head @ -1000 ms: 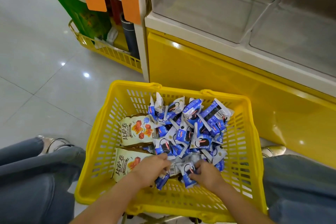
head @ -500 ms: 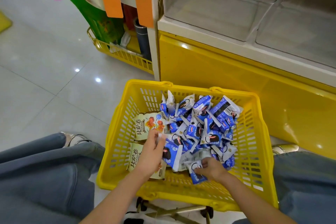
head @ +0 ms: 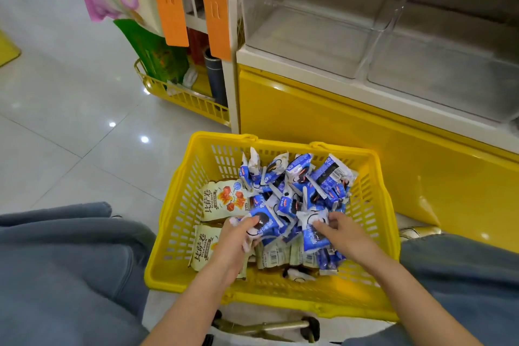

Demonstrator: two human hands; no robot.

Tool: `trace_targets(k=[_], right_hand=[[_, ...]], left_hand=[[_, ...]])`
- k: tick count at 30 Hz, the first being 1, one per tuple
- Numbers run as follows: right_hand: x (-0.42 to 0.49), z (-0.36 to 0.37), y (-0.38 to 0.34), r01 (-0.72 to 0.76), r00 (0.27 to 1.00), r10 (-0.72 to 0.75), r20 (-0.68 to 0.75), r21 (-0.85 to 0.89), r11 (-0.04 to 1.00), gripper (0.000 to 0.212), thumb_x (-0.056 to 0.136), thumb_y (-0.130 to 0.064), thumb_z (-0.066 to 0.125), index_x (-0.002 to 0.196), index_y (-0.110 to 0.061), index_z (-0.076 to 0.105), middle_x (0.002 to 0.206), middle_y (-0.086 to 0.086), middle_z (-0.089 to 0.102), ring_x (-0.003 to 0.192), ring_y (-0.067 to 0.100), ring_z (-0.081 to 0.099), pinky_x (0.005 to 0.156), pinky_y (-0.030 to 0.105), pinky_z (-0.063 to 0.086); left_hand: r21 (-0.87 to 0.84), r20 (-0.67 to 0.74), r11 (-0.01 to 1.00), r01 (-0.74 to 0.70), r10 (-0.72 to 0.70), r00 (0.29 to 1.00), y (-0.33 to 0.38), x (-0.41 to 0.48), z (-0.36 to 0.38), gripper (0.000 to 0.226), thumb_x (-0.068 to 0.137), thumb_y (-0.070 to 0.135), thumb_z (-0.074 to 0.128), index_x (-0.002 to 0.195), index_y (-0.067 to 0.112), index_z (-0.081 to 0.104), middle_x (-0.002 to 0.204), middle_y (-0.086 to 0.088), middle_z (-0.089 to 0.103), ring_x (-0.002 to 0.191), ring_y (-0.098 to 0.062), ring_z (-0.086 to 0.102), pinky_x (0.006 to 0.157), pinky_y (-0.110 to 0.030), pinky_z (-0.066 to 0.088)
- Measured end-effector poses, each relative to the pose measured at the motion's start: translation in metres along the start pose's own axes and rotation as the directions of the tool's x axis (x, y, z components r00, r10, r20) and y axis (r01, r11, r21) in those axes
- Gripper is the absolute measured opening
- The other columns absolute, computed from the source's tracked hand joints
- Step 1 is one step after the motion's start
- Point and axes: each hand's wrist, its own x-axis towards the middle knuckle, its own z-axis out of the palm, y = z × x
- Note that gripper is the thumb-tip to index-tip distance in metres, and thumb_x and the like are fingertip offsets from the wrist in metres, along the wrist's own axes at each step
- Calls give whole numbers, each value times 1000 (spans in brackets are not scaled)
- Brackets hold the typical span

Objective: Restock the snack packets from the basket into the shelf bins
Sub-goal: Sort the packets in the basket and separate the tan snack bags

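Yellow plastic basket (head: 179, 236) on the floor before a yellow shelf base (head: 309, 121); a heap of blue snack packets (head: 306, 185) fills its middle and right side; two cream packets (head: 222, 199) lie along its left wall; left hand (head: 234, 244), fingers curled round a blue packet (head: 265, 223) at the heap's near edge; right hand (head: 346, 236), fingers pinching a second blue packet (head: 314, 237) just beside it; clear shelf bins (head: 309, 34) stand above and behind the basket.

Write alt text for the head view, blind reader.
Two hands reach into a yellow basket of blue snack packets: the left hand grips a few, the right hand pinches one. Two cream packets lie at its left side; clear shelf bins sit above.
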Motion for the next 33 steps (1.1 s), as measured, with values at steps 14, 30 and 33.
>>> trace_targets(k=[14, 30, 33], right_hand=[[-23, 5, 1, -9, 998, -21, 54, 507, 862, 27, 85, -21, 67, 107, -13, 52, 112, 16, 59, 102, 23, 60, 84, 28, 49], [38, 64, 69, 153, 911, -75, 406, -163, 975, 20, 90, -24, 61, 101, -8, 66, 98, 6, 67, 94, 20, 62, 72, 17, 46], [48, 76, 70, 294, 896, -79, 437, -451, 843, 29, 89, -37, 59, 104, -13, 65, 105, 5, 66, 98, 21, 61, 79, 32, 48]], left_hand=[[331, 212, 943, 37, -113, 971, -13, 4, 41, 33, 90, 43, 53, 111, 17, 56, 103, -2, 68, 92, -15, 66, 81, -32, 54], [322, 79, 930, -179, 162, 984, -5, 25, 3, 63, 75, 40, 72, 127, 29, 38, 98, 24, 48, 93, 7, 57, 87, -25, 52], [306, 73, 940, -152, 136, 988, -6, 29, -4, 55, 76, 39, 72, 121, 30, 43, 112, 15, 61, 105, -9, 60, 98, -39, 47]])
